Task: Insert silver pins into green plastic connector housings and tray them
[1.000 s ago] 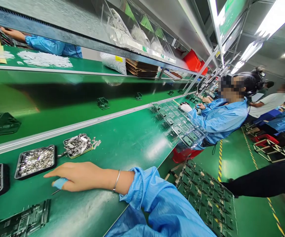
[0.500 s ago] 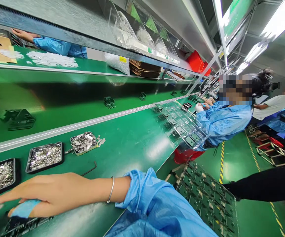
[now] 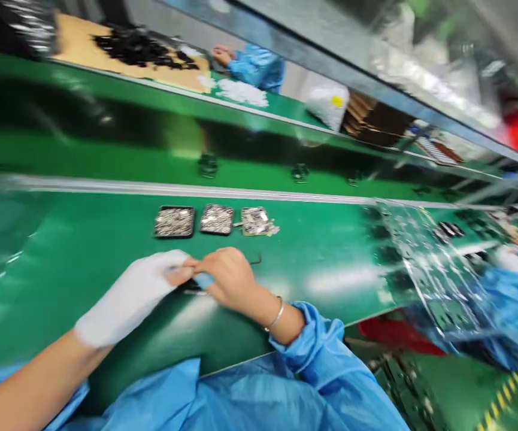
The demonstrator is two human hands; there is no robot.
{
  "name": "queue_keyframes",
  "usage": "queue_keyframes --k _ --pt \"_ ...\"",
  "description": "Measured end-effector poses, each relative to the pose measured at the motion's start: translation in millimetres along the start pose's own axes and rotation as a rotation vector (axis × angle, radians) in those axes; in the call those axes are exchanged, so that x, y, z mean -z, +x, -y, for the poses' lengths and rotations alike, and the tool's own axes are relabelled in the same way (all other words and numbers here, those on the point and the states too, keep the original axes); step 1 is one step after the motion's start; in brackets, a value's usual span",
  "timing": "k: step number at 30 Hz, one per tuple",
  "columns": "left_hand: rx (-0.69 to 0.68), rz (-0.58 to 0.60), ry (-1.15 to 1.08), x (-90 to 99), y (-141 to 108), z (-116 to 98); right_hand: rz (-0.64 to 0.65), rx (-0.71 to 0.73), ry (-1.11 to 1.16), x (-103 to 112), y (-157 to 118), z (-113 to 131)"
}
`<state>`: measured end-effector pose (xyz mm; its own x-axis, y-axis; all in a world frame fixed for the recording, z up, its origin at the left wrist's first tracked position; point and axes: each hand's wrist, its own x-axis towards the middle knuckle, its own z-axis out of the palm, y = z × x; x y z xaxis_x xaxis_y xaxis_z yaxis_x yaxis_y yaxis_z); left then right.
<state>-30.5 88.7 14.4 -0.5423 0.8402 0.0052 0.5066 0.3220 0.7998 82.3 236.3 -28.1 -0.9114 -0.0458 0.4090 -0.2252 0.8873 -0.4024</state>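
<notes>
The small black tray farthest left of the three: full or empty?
Full, or close to it: in the leftmost tray, shiny metal pieces cover the whole visible inside.

open green bench right of trays

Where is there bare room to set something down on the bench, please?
Bare bench lies between the hex key and the clear trays, and left of the leftmost parts tray. The middle, around the left hand and right hand, is crowded.
</notes>
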Motion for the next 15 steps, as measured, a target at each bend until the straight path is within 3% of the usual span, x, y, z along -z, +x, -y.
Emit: queue_keyframes --k 3,8,15 --pt "0.083 0.032 -0.245 -1.0 -2.1 3.4 -0.109 0.039 0.038 -3.9 -3.2 -4.4" --pt "0.091 0.053 -0.445 -1.9 5.2 1.1 -0.241 0.024 0.164 2.6 0.3 1.4" --pt "0.036 0.097 -0.521 -7.1 1.1 7.8 -0.298 0.007 0.134 -1.9 0.7 5.9"
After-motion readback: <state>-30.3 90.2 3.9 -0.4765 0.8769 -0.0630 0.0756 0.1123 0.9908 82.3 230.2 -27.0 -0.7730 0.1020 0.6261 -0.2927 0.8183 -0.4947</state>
